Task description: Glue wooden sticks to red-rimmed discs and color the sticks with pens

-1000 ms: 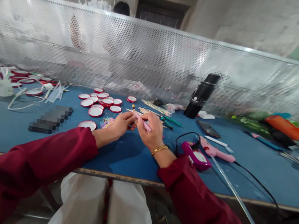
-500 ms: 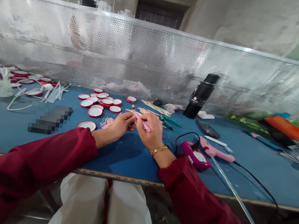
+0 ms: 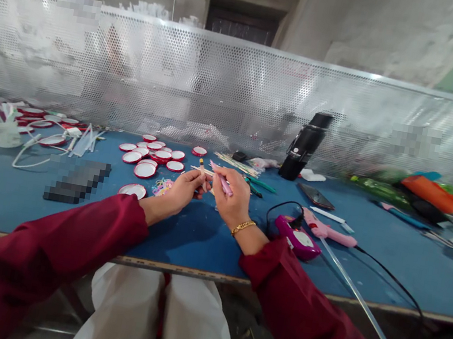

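My left hand point(image 3: 182, 189) is closed in a pinch on a thin wooden stick point(image 3: 202, 167) over the blue table point(image 3: 9, 184). My right hand point(image 3: 234, 197) is closed round a pink stick point(image 3: 220, 179) that points up and to the left, close to the wooden one. Both hands sit near the table's middle, fingertips almost touching. A heap of coloured rubber bands point(image 3: 161, 185) lies just left of my left hand. Several loose wooden sticks point(image 3: 236, 163) lie beyond my hands.
Several red-rimmed white lids point(image 3: 145, 169) lie left of centre. A black flask point(image 3: 304, 145) stands at the back, by a perforated metal screen point(image 3: 231, 94). A pink glue gun point(image 3: 324, 227), a magenta device point(image 3: 297, 237) with black cable, a phone point(image 3: 315, 194) and green-handled pliers point(image 3: 259, 185) lie to the right.
My right hand has tilted the pink stick more upright and lifted it slightly. Behind the screen, a person has moved to the left.
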The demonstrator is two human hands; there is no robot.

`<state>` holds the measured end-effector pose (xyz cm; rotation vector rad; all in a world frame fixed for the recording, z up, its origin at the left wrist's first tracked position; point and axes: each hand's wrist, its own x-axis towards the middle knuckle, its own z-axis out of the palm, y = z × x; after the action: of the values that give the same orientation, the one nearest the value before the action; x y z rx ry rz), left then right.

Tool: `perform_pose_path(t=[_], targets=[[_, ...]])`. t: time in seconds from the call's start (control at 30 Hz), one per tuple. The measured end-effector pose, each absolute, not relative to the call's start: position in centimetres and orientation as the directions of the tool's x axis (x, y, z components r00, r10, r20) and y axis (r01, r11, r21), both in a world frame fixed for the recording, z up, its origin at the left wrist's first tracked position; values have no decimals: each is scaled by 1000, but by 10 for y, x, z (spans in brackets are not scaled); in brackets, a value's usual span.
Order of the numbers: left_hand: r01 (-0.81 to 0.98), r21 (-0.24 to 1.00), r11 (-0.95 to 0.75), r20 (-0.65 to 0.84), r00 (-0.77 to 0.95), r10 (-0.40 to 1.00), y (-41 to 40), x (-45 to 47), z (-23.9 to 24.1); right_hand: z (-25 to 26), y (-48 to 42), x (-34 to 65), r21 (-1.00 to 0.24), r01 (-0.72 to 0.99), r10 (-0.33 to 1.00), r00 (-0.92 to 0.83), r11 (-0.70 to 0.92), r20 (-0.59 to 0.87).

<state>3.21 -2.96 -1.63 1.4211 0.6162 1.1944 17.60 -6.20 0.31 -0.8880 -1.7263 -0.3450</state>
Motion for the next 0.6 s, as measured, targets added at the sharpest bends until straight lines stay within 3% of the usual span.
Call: perform_pose_path(t=[0.33, 0.6], targets=[[-231, 951, -205, 276, 340, 899, -35, 32, -10, -1, -59, 177, -360, 734, 456, 78, 575, 887], [-222, 952, -212, 281, 347, 895, -36, 33, -9, 3, -62, 176, -267, 711, 409, -32, 650, 912]])
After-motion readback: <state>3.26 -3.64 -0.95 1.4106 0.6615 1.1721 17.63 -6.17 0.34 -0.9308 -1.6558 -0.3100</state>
